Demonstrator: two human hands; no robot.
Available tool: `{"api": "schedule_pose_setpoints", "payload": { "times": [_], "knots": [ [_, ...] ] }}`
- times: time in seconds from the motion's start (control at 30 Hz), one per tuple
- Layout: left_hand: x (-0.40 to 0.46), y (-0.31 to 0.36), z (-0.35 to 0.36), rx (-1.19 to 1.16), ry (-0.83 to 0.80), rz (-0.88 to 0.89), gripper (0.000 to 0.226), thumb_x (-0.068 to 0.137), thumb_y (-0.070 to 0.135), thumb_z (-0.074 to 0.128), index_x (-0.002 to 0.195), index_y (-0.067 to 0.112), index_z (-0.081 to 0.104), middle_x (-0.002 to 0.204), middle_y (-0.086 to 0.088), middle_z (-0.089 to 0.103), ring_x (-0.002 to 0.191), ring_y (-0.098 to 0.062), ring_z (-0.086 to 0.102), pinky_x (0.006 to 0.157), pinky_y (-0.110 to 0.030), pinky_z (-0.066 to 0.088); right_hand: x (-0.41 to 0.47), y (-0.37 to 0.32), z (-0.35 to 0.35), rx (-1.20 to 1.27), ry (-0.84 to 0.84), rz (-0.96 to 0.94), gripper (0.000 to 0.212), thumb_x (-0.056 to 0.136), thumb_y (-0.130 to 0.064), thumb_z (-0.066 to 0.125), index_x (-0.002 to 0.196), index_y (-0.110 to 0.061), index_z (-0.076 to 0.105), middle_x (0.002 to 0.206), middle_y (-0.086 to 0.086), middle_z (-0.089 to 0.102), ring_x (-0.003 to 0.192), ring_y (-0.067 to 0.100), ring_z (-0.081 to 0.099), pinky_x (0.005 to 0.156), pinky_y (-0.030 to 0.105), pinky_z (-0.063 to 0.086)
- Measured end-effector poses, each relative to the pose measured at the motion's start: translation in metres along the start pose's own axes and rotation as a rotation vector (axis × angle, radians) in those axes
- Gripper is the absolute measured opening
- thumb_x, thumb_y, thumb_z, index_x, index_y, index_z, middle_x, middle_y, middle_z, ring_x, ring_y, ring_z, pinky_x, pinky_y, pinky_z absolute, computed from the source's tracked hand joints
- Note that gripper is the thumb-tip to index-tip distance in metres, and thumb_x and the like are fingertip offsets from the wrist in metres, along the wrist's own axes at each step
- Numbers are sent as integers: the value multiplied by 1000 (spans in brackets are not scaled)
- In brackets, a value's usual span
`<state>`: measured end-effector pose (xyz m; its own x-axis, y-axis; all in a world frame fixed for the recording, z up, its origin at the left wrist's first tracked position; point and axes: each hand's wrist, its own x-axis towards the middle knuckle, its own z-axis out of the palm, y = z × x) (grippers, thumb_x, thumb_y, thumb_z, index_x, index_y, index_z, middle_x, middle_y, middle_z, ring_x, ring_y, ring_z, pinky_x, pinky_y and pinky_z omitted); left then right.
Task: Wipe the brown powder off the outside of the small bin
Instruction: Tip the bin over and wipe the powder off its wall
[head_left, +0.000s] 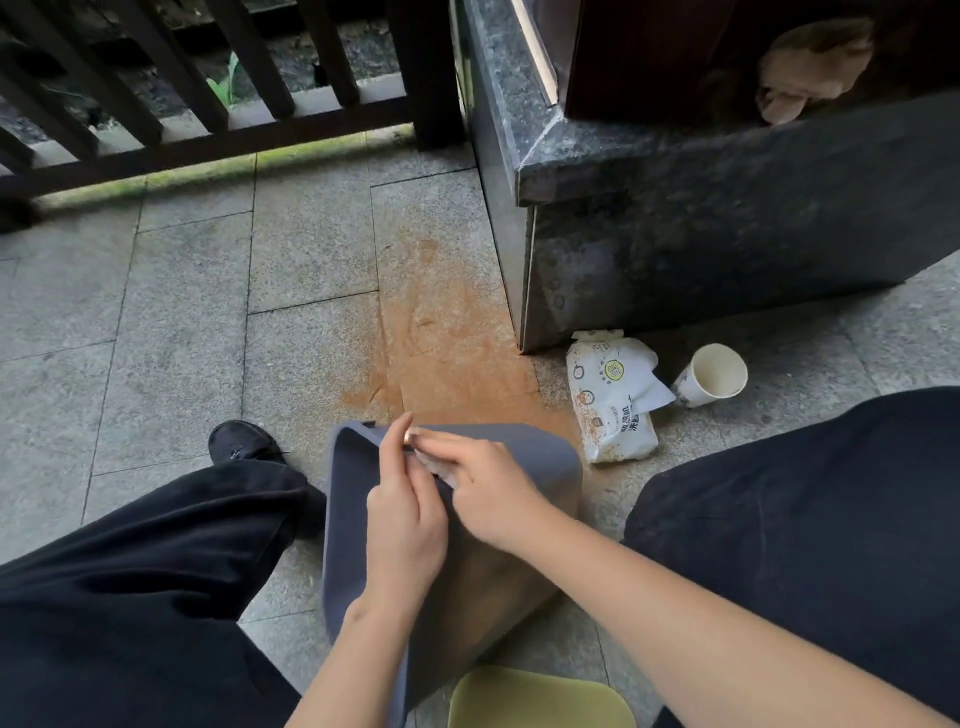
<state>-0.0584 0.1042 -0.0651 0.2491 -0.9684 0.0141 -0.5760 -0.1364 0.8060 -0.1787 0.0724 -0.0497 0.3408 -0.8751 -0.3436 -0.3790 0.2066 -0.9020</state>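
Note:
The small dark blue-grey bin (348, 519) lies tipped on the stone floor between my legs, its side dusted with brown powder (483, 587). My left hand (402, 519) grips the bin's upper edge. My right hand (488, 488) presses a crumpled white wipe (441, 470) against the bin's outside near the top; the wipe is mostly hidden under my fingers.
Orange-brown powder (447, 332) is spread over the floor tiles ahead. A white wipes packet (610, 400) and a paper cup (711, 374) lie to the right beside a dark stone plinth (701, 218). A yellow-green lid (535, 699) sits below. A dark railing (208, 104) stands behind.

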Motion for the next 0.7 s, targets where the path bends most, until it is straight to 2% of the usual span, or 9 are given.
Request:
{"api": "schedule_pose_setpoints", "payload": {
  "times": [0.07,0.13,0.23,0.37,0.43,0.5,0.57,0.63,0.7],
  "knots": [
    [11,-2,5,-18,2,-35,43,100,39,35,142,35,38,67,30,63,61,11,58,52,-3,36,-9,4,-18,135,76,91,44,99,-4,46,132,-27,63,135,-15,60,128,4,51,105,14,40],
    [17,-8,7,-13,-29,-40,48,104,36,39,150,28,30,68,45,55,63,25,51,59,4,34,-16,10,-37,283,218,221,42,98,-2,45,127,-24,67,122,-8,68,116,6,60,97,12,43],
    [12,-15,9,36,-122,-79,57,105,35,40,157,30,17,58,27,44,57,23,49,55,-1,36,-30,17,-57,492,420,369,42,98,2,42,123,-19,68,102,1,73,89,5,70,89,21,55],
    [4,-18,10,36,-158,-164,60,105,40,35,155,46,2,63,20,44,55,14,51,52,-8,24,-45,18,-66,573,556,463,47,96,4,37,118,-21,70,119,5,69,108,21,67,99,42,53],
    [1,-17,8,27,-137,-194,61,105,40,34,153,50,-2,64,19,44,51,6,48,52,-9,23,-52,16,-64,559,572,456,46,96,3,38,111,-24,72,108,-1,70,100,16,68,92,35,56],
    [-2,-18,5,26,-116,-210,63,105,37,34,152,51,-5,63,16,46,50,2,45,51,-11,24,-57,18,-61,514,566,438,46,97,2,38,104,-30,70,90,-16,65,83,-5,66,70,14,55],
    [-5,-18,4,31,-110,-216,66,105,35,35,151,54,-9,61,14,46,50,-2,44,50,-11,24,-61,20,-55,476,546,436,46,96,5,36,105,-27,68,84,-19,59,65,-15,60,56,5,48],
    [-11,-17,4,16,-142,-190,71,105,32,38,149,57,-13,60,11,49,48,-4,51,50,-12,28,-62,21,-47,408,516,448,47,94,5,37,115,-21,70,97,-8,64,78,-5,61,70,13,51],
    [-21,-16,4,9,-179,-156,73,105,31,39,148,58,-14,60,14,49,50,6,54,49,-11,36,-61,22,-40,355,501,445,47,93,3,40,125,-18,67,115,-3,64,98,10,60,91,29,51]
  ]
}}
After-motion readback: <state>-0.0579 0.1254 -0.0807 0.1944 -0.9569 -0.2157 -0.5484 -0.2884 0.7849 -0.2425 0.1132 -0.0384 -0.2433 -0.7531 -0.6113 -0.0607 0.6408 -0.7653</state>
